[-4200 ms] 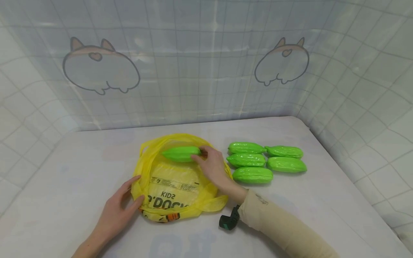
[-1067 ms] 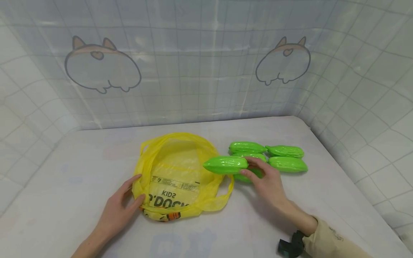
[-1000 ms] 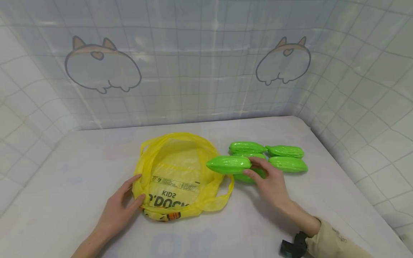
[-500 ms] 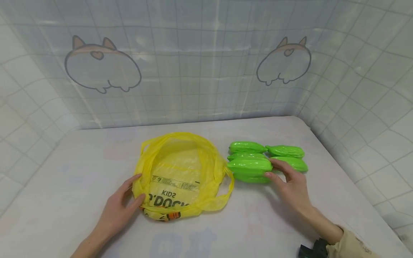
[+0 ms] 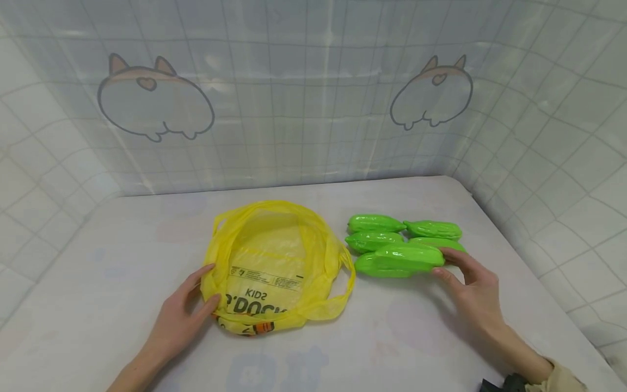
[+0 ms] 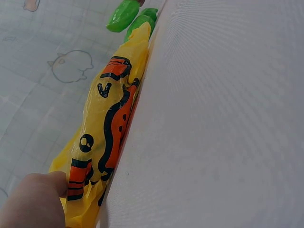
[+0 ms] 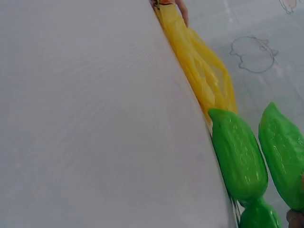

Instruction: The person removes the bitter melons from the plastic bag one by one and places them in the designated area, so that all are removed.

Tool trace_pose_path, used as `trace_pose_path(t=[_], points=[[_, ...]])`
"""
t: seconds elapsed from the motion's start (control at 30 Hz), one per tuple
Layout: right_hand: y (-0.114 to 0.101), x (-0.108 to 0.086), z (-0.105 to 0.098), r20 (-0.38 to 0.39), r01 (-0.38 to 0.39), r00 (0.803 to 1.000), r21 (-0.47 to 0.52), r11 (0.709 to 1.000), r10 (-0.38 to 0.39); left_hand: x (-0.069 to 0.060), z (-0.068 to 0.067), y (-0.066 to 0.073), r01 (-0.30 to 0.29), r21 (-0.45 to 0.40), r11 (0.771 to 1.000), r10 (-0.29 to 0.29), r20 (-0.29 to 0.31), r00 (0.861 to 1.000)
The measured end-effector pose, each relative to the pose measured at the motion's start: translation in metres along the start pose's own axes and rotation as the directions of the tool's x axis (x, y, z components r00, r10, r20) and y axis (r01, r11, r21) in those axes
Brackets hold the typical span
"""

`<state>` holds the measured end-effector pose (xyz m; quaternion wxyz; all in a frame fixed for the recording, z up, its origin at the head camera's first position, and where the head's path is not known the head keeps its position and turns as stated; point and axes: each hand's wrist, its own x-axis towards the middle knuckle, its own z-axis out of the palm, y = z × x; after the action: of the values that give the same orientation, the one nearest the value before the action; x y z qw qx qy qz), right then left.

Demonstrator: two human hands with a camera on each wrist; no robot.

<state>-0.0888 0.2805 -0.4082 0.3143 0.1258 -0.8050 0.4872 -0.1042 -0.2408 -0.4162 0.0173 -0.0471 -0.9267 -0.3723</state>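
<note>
A yellow plastic bag point(image 5: 318, 305) lies on the table with its mouth spread, printed lettering showing inside. At its left rim, my left hand point(image 5: 178, 321) holds the film between fingers and thumb; the left wrist view shows the thumb point(image 6: 40, 199) against the printed side. My right hand point(image 5: 477, 288) pinches a glossy green ridged toy vegetable point(image 5: 409, 256) by its right end. This piece is raised above the tabletop, partly covering other pieces. In the right wrist view, the held toy vegetable point(image 7: 282, 152) is apart from a lying one point(image 7: 240, 154).
Several similar green toy vegetables point(image 5: 374, 223) lie grouped in rows right of the bag. A loop handle point(image 5: 349, 283) of the bag sticks out toward them. A tiled-pattern sheet point(image 5: 303, 109) stands behind the white table point(image 5: 294, 359).
The right hand has lifted the green toy vegetable out of the bag and carried it rightward over the rows. The left hand stays at the bag's rim.
</note>
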Motion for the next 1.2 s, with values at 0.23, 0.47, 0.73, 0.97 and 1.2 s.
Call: trace_pose_path(t=[0.23,0.47,0.73,0.97,1.2], points=[[0.005,-0.006,-0.024,-0.030,-0.112,0.993,-0.014,0.994,0.111,0.000,0.000,0.000,-0.005,-0.002,1.000,0.005,-0.006,1.000],[0.015,-0.011,-0.044,-0.059,-0.202,0.978,0.008,0.979,0.202,0.000,0.001,-0.002,-0.020,-0.007,1.000,0.020,-0.014,1.000],[0.026,-0.018,-0.061,-0.060,-0.222,0.972,0.066,0.973,0.226,0.000,0.000,0.000,-0.015,0.001,1.000,0.015,-0.009,1.000],[0.031,-0.021,-0.065,-0.037,-0.247,0.969,-0.135,0.960,0.244,0.000,0.001,-0.001,-0.016,0.000,1.000,0.016,-0.011,1.000],[0.032,-0.022,-0.064,0.039,-0.263,0.960,-0.233,0.936,0.279,0.000,0.002,-0.002,-0.014,-0.001,1.000,0.014,-0.014,1.000]])
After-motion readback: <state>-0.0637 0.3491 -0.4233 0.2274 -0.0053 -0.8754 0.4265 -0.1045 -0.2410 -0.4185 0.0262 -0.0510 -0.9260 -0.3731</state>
